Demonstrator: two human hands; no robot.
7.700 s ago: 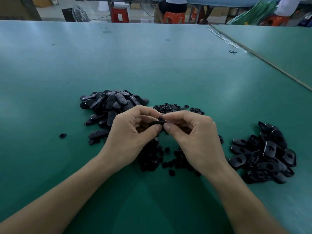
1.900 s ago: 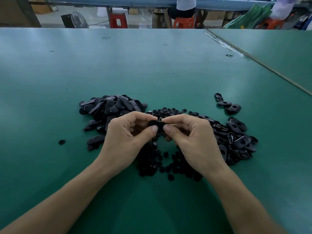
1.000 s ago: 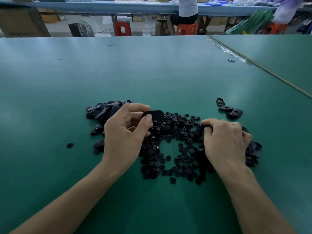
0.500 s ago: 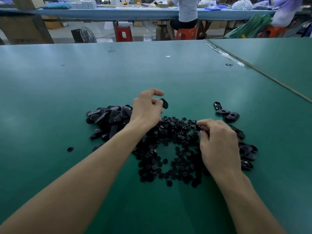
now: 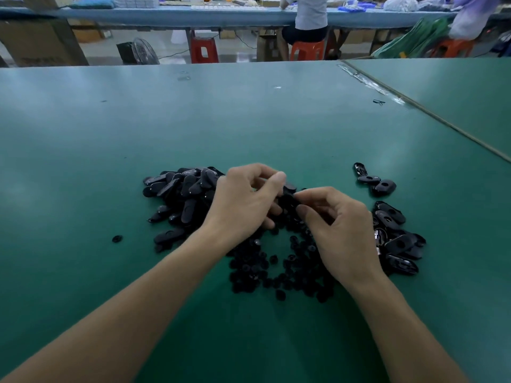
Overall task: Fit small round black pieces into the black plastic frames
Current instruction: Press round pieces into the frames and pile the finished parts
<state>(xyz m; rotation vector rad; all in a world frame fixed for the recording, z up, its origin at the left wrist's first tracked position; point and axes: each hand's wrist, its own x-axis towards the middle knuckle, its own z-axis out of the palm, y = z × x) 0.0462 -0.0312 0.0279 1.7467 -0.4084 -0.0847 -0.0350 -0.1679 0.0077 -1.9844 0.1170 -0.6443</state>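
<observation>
The left forearm [image 5: 138, 313] and the right forearm [image 5: 401, 327] are shown bare along their whole visible length, as are the left hand [image 5: 243, 205] and the right hand [image 5: 340, 230], whose thumbnails are kept short.

Green table [image 5: 249, 120]; frames [image 5: 179, 189]; round pieces [image 5: 257, 269]

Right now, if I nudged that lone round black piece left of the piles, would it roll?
Probably it would slide, not roll: the lone round piece seems to lie flat on the green table. It looks tiny and light, so likely fiddly to pinch.
</observation>
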